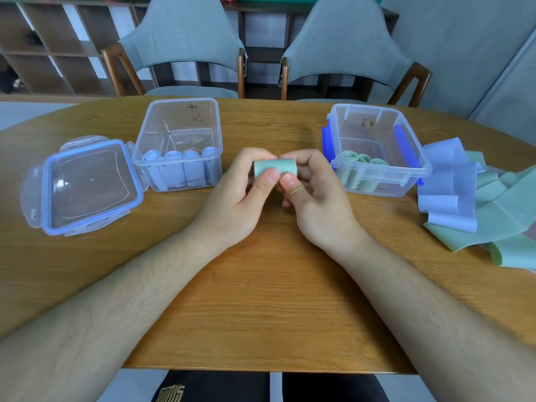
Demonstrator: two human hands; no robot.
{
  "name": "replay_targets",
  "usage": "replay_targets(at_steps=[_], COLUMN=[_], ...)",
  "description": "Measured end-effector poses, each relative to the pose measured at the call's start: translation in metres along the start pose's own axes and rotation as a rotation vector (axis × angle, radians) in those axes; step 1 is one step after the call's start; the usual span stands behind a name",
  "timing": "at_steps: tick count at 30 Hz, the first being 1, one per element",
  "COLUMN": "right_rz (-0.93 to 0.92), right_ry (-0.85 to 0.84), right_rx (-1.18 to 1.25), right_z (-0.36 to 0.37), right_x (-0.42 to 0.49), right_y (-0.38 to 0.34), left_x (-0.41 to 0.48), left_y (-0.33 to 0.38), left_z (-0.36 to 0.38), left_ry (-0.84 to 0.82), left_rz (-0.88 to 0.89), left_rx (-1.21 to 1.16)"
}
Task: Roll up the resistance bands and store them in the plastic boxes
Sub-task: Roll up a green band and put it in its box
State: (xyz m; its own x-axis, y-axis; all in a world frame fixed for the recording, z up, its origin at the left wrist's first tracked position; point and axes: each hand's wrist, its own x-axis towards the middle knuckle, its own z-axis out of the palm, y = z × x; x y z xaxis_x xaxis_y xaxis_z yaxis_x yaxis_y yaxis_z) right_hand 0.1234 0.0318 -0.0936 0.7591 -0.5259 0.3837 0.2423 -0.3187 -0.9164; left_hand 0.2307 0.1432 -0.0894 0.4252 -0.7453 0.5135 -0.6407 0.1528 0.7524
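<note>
Both hands, left hand (232, 195) and right hand (316, 195), pinch one rolled green band (274, 167) above the desk (261, 285), seemingly fully wound, between two plastic boxes.

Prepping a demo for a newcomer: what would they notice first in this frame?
Dead centre, the left hand and right hand pinch a rolled green resistance band. Behind them stand two clear plastic boxes: the left box holds upright lavender rolls, the right box green rolls. A loose heap of unrolled bands lies at the right of the table, and a detached lid at the far left.
</note>
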Motion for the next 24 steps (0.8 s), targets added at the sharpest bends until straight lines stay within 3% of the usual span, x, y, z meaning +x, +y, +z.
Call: replay_targets(at_steps=[3, 10, 16, 24], right_rz=[-0.001, 0.006, -0.127, -0.23], right_ry=[-0.019, -0.09, 0.022, 0.121], right_rx=[0.005, 0.068, -0.207, -0.277], right_z=[-0.002, 0.003, 0.001, -0.008], right_x=[0.0, -0.002, -0.001, -0.009], right_y=[0.0, -0.002, -0.001, -0.02], left_x=[-0.001, -0.001, -0.001, 0.004], left_y=[0.001, -0.001, 0.0, 0.022], left_z=[0.001, -0.005, -0.004, 0.003], left_ry=[-0.027, 0.075, 0.049, 0.098], left_rz=[-0.039, 0.012, 0.016, 0.116], left_rx=[-0.086, 0.088, 0.081, 0.059])
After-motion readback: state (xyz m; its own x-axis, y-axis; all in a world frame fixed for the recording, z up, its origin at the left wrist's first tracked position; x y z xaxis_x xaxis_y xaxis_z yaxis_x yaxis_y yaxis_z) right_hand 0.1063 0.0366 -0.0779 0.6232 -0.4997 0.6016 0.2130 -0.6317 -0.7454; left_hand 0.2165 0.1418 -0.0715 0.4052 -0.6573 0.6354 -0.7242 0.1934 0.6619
